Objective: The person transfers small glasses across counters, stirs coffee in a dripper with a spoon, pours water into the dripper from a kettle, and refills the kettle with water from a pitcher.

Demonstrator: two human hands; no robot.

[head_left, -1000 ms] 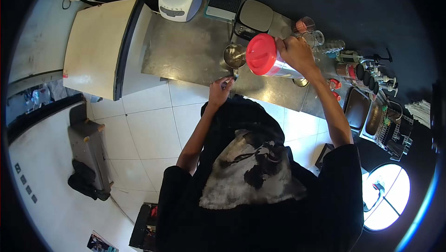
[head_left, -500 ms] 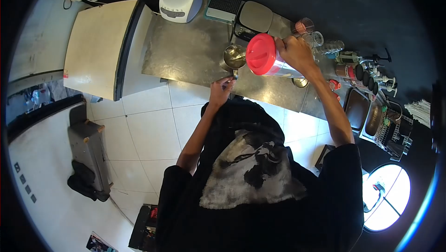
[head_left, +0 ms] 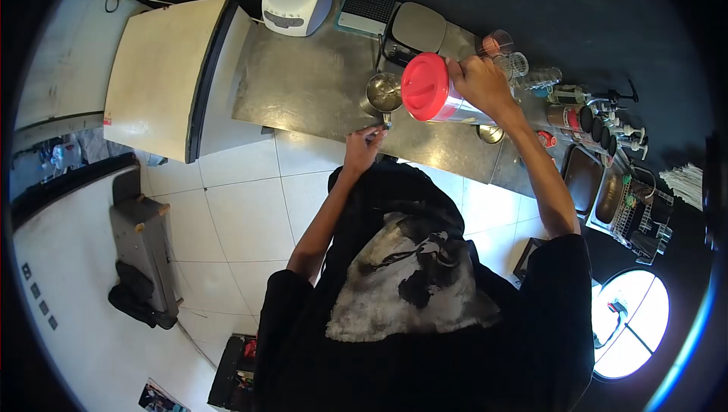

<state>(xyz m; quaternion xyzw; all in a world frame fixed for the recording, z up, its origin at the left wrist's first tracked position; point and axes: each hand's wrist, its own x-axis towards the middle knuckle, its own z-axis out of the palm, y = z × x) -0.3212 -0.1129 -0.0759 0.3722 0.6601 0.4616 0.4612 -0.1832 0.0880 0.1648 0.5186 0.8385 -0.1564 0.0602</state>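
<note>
My right hand (head_left: 483,86) is closed round the handle side of a clear pitcher with a red lid (head_left: 425,87). The pitcher is tipped on its side, its lid pointing left towards a small metal pot (head_left: 371,102). Inside the pot a shiny surface shows, with what looks like a thin stream entering from the pitcher's lip. My left hand (head_left: 362,149) has its fingers closed on the end of the pot's short handle (head_left: 387,119) at the counter's front edge. Whether the pot rests on the counter or is slightly lifted, I cannot tell.
Behind the pot stands a scale with a square plate (head_left: 418,29). A white blender base (head_left: 297,6) is at the back left of the metal counter (head_left: 292,82). Glasses (head_left: 518,65), pump bottles (head_left: 607,135) and a sink (head_left: 582,177) line the right. A white fridge (head_left: 163,78) stands left.
Both hands keep their hold. The pitcher and pot stay almost in place, and the view has shifted only slightly.
</note>
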